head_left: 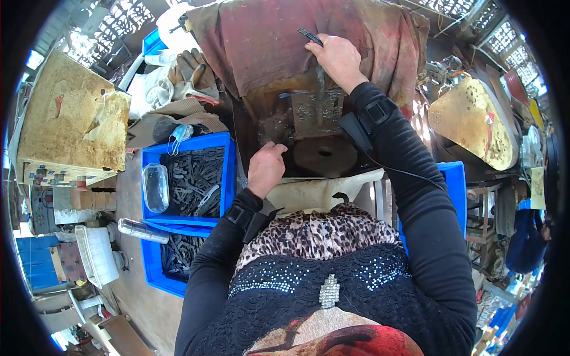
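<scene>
Over the far edge of a wet tray-like housing (pixel 249 127), my right hand (pixel 338 59) pinches a short dark strip (pixel 310 37) that points away to the left. My left hand (pixel 266 168) is closed low at the housing's left side, with its thumb and forefinger together. Whatever those fingers hold, if anything, is hidden. Between my hands lie a flat round disc (pixel 326 159) with a hole in its centre and a wet rectangular block (pixel 317 113). A stained reddish cloth (pixel 267 44) covers the far part of the housing, under my right hand.
To the left, a blue crate (pixel 227 172) holds many dark strips, with a clear container (pixel 155 187) on it. Another blue crate (pixel 155 276) of strips and a clear bottle (pixel 142 230) are nearer. Gloves (pixel 193 77) lie far left. A stained machine housing (pixel 475 121) stands right.
</scene>
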Tool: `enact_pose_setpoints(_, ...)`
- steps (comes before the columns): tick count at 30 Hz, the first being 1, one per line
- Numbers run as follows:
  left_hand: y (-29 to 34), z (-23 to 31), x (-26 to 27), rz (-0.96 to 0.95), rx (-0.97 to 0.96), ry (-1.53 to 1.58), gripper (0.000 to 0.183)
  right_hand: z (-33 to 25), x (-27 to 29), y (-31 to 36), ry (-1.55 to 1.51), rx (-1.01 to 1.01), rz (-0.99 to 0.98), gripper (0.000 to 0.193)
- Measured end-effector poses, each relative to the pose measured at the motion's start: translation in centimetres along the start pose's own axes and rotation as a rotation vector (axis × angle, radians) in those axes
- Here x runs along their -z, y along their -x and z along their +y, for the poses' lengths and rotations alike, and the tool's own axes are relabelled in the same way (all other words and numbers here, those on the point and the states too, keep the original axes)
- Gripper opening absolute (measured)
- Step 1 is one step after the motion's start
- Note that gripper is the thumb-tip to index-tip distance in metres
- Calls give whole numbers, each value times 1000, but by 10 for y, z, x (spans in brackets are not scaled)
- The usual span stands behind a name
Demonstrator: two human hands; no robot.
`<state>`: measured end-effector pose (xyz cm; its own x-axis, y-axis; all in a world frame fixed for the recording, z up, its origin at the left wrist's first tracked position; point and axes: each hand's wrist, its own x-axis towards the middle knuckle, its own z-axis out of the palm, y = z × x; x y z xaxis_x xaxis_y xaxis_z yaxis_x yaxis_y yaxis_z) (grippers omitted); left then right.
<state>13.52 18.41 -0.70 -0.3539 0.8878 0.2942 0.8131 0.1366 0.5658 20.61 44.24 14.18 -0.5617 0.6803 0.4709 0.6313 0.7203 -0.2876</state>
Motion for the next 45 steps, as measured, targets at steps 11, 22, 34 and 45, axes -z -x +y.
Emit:
enact_pose_setpoints(11, 3, -1, -1, -32, 29, -1, 14, -1, 1, 2, 16, 14, 29, 30)
enact_pose_setpoints(22, 4, -9, -7, -112, -27, -62, 20, -2, -1, -1, 25, 7, 20, 36)
enact_pose_setpoints(34, 2, -13, -7, -44, 13, 13, 19, -8, 32, 41, 24, 38, 25, 34)
enact_pose_setpoints(45, 1, -7, -11, -69, -32, 8, 17, 2, 9, -3, 63, -40, 4, 32)
